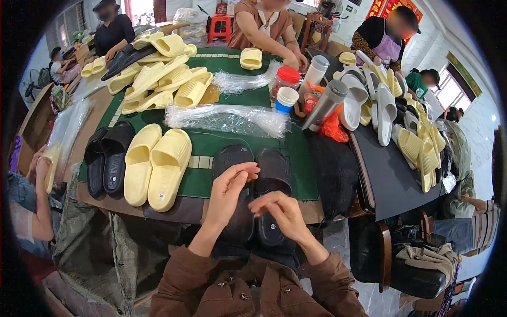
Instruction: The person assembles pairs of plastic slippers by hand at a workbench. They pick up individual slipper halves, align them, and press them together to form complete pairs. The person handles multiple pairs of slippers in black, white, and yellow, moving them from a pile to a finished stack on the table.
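Observation:
A pair of black slides lies on the near table edge in front of me, the left slide [232, 155] and the right slide [273, 168] side by side. Over the left one my left hand [228, 191] is raised, its thumb and fingers pinched together. My right hand [281, 210] hovers above the right slide with curled fingers. Whatever the fingertips hold is too fine to make out. A thin clear strand curves above the slides, near my left fingertips. Beyond lies a bundle of clear plastic ties [232, 119] in a bag.
Cream slides [170, 165] and black slides [113, 158] stand paired at left. Behind are a pile of cream slides [158, 79], a red-lidded jar [287, 79], a paper cup [285, 99] and a steel bottle [327, 103]. More slides cover the right table. Several people sit around.

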Tool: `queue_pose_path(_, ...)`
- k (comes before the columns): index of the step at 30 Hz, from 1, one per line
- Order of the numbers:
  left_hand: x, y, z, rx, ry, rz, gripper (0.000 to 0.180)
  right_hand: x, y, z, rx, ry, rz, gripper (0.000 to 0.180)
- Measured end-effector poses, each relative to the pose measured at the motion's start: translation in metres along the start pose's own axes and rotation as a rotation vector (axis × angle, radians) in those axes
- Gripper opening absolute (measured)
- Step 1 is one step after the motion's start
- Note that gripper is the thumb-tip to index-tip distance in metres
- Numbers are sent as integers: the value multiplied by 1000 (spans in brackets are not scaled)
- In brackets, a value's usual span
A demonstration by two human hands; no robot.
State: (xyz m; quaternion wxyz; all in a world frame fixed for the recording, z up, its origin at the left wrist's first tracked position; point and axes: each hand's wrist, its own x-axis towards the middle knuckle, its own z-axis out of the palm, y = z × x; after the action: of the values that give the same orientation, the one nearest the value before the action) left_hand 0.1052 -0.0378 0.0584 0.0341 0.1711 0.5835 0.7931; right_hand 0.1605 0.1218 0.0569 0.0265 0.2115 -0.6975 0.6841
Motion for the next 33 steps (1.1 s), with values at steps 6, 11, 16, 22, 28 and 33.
queue_pose_path(6, 0, 3, -17, -200, 108, -46, 23, -12, -29, -8, 19, -493, 378, 16)
queue_pose_path(11, -18, 13, -17, -83, -12, -108, 18, -9, -21, -10, 103, -165, 369, 15)
queue_pose_path(16, -55, 4, 3, 63, -273, -286, 20, 7, 0, -20, 403, 57, 320, 12)
queue_pose_path(22, -70, -10, 6, 65, -296, -315, 21, 10, 8, -31, 396, 238, 216, 15)
queue_pose_path(28, -59, -5, 16, 176, -195, -176, 18, 5, 3, -11, 182, 45, 321, 15)
queue_pose_path(33, -62, 0, 12, 45, -106, -290, 18, 2, 8, -9, 228, 138, 288, 15)
